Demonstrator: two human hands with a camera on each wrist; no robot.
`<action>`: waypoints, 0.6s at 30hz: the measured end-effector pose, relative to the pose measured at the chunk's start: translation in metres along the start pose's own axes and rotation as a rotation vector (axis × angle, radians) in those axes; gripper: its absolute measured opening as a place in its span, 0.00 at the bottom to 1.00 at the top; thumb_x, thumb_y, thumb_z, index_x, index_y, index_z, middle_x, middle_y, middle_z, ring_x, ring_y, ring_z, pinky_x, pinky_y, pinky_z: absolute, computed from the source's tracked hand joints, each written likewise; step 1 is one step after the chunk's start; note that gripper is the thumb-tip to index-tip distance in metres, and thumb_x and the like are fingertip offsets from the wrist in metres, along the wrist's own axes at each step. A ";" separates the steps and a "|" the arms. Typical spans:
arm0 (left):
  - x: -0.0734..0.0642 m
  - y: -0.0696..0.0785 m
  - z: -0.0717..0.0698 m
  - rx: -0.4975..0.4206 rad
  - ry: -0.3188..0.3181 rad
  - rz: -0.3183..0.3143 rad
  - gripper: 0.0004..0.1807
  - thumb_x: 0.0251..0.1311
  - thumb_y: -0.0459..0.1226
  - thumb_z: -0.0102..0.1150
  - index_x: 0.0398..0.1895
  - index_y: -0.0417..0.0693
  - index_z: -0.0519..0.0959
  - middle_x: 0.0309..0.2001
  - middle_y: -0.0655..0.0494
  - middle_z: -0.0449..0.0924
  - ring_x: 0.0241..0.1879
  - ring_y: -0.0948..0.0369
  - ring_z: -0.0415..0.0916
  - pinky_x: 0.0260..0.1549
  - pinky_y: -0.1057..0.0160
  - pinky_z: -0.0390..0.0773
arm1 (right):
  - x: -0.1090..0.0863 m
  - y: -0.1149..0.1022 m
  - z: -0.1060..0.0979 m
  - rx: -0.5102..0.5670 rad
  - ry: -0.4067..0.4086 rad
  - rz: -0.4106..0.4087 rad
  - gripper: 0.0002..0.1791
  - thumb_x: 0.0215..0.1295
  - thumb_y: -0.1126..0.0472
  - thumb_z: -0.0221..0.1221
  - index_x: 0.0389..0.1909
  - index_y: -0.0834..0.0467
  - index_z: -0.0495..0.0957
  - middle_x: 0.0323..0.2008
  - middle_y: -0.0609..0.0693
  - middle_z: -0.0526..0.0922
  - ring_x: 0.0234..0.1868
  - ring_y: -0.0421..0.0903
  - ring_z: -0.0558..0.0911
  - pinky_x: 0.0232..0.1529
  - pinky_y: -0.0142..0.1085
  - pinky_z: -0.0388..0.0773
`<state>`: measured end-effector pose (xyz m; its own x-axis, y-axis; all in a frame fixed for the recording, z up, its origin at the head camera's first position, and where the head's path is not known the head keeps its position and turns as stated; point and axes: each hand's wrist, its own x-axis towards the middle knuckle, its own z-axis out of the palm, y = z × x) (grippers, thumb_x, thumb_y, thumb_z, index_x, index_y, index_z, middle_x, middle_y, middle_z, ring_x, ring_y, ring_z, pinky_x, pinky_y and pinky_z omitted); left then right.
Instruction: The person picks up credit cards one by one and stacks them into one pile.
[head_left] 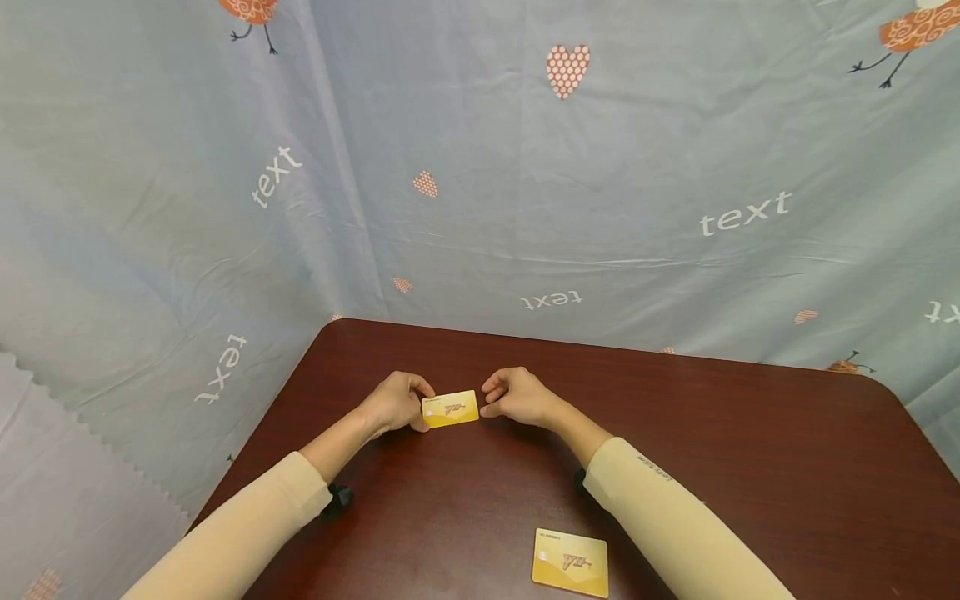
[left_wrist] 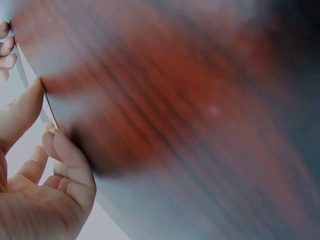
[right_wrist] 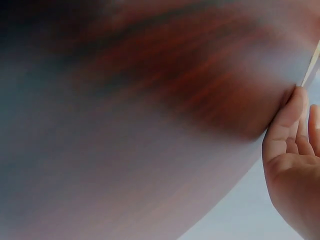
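Observation:
A yellow bank-style card (head_left: 450,409) with a small chip and brown print lies near the middle of the dark table in the head view. My left hand (head_left: 397,402) grips its left end, thumb at the lower edge and a fingertip at the upper one. At the card's right end, the fingertips of my right hand (head_left: 520,396) are right by the edge, thumb and fingers parted. The left wrist view shows the card (left_wrist: 51,111) as a thin edge between thumb and fingers of the left hand (left_wrist: 55,195). In the right wrist view, a fingertip of the right hand (right_wrist: 292,155) meets the card's edge (right_wrist: 310,67).
Another yellow card (head_left: 570,562), with a thick-looking edge, lies nearer me, beside the right forearm. The dark red-brown table (head_left: 750,450) has rounded far corners. A grey-blue printed curtain (head_left: 480,233) hangs behind it and along the left side.

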<state>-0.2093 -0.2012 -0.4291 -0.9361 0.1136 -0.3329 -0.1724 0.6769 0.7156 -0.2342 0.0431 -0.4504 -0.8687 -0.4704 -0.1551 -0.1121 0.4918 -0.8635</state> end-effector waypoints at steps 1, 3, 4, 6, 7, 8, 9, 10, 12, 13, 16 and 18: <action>0.000 -0.001 0.000 -0.004 -0.004 0.000 0.27 0.46 0.17 0.74 0.52 0.35 0.82 0.37 0.43 0.77 0.33 0.52 0.73 0.28 0.63 0.74 | 0.002 -0.001 0.002 -0.008 -0.003 -0.006 0.19 0.59 0.65 0.74 0.49 0.64 0.82 0.40 0.51 0.85 0.43 0.45 0.82 0.43 0.35 0.81; 0.001 -0.002 -0.001 -0.007 -0.009 0.001 0.26 0.48 0.17 0.73 0.53 0.36 0.82 0.36 0.43 0.77 0.32 0.53 0.72 0.28 0.63 0.74 | 0.004 -0.002 0.005 -0.026 -0.008 -0.012 0.19 0.57 0.65 0.75 0.49 0.64 0.82 0.40 0.50 0.84 0.42 0.44 0.82 0.44 0.36 0.81; 0.001 -0.002 -0.001 -0.008 -0.012 0.003 0.25 0.49 0.17 0.72 0.53 0.36 0.82 0.37 0.43 0.77 0.32 0.53 0.72 0.28 0.63 0.74 | 0.005 -0.003 0.006 -0.035 -0.010 -0.012 0.19 0.57 0.65 0.76 0.48 0.64 0.82 0.39 0.50 0.84 0.42 0.44 0.81 0.44 0.36 0.80; 0.002 -0.002 -0.001 -0.011 -0.014 0.003 0.24 0.51 0.17 0.70 0.53 0.36 0.83 0.37 0.42 0.77 0.32 0.53 0.72 0.28 0.63 0.74 | 0.008 -0.004 0.008 -0.050 -0.010 -0.008 0.21 0.56 0.64 0.77 0.48 0.64 0.82 0.39 0.50 0.84 0.41 0.44 0.80 0.45 0.36 0.79; 0.002 -0.002 -0.001 -0.011 -0.015 0.005 0.23 0.52 0.17 0.69 0.53 0.36 0.83 0.37 0.42 0.77 0.32 0.53 0.73 0.28 0.63 0.75 | 0.009 -0.005 0.008 -0.058 -0.010 -0.005 0.21 0.56 0.63 0.77 0.49 0.64 0.82 0.38 0.50 0.83 0.40 0.44 0.80 0.45 0.36 0.79; 0.002 -0.002 -0.001 -0.013 -0.016 0.006 0.22 0.53 0.17 0.68 0.53 0.36 0.83 0.37 0.42 0.78 0.31 0.53 0.73 0.27 0.63 0.75 | 0.009 -0.005 0.008 -0.067 -0.010 -0.002 0.22 0.55 0.63 0.77 0.49 0.64 0.82 0.38 0.50 0.83 0.40 0.44 0.79 0.45 0.36 0.78; 0.002 -0.002 -0.001 -0.015 -0.017 0.007 0.22 0.54 0.17 0.67 0.53 0.36 0.83 0.37 0.42 0.78 0.31 0.53 0.73 0.27 0.63 0.75 | 0.010 -0.006 0.009 -0.075 -0.009 0.002 0.23 0.55 0.62 0.78 0.49 0.63 0.82 0.38 0.50 0.83 0.39 0.44 0.79 0.45 0.36 0.78; 0.002 -0.001 0.000 -0.016 -0.016 0.010 0.21 0.55 0.17 0.65 0.53 0.36 0.83 0.37 0.42 0.78 0.31 0.53 0.73 0.26 0.63 0.75 | 0.011 -0.006 0.009 -0.080 -0.007 0.008 0.24 0.54 0.62 0.78 0.50 0.63 0.82 0.37 0.49 0.82 0.39 0.44 0.78 0.44 0.36 0.77; 0.002 -0.001 0.000 -0.018 -0.014 0.009 0.20 0.57 0.17 0.63 0.52 0.35 0.83 0.36 0.42 0.77 0.29 0.54 0.72 0.25 0.64 0.73 | 0.012 -0.006 0.010 -0.101 -0.004 0.016 0.25 0.52 0.62 0.80 0.50 0.63 0.82 0.37 0.49 0.82 0.38 0.45 0.78 0.44 0.36 0.77; 0.002 -0.001 0.001 -0.018 -0.015 0.008 0.20 0.58 0.17 0.62 0.52 0.35 0.83 0.36 0.42 0.77 0.29 0.54 0.72 0.24 0.65 0.73 | 0.013 -0.006 0.010 -0.119 -0.003 0.019 0.26 0.52 0.61 0.80 0.50 0.62 0.82 0.37 0.49 0.82 0.38 0.45 0.78 0.44 0.37 0.77; 0.003 -0.001 0.001 -0.010 -0.015 0.004 0.19 0.58 0.17 0.62 0.52 0.36 0.83 0.34 0.43 0.76 0.28 0.55 0.69 0.23 0.65 0.71 | 0.015 -0.007 0.012 -0.167 0.001 0.032 0.26 0.50 0.60 0.82 0.49 0.60 0.82 0.36 0.48 0.81 0.37 0.44 0.77 0.45 0.38 0.76; 0.003 -0.002 0.001 -0.004 -0.015 0.001 0.19 0.58 0.17 0.63 0.52 0.36 0.83 0.33 0.43 0.76 0.27 0.55 0.68 0.23 0.65 0.70 | 0.016 -0.007 0.014 -0.199 0.003 0.037 0.26 0.49 0.60 0.82 0.49 0.59 0.83 0.36 0.47 0.81 0.36 0.44 0.77 0.46 0.38 0.76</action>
<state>-0.2113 -0.2010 -0.4322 -0.9316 0.1250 -0.3412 -0.1727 0.6739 0.7183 -0.2405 0.0220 -0.4535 -0.8755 -0.4469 -0.1837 -0.1725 0.6441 -0.7452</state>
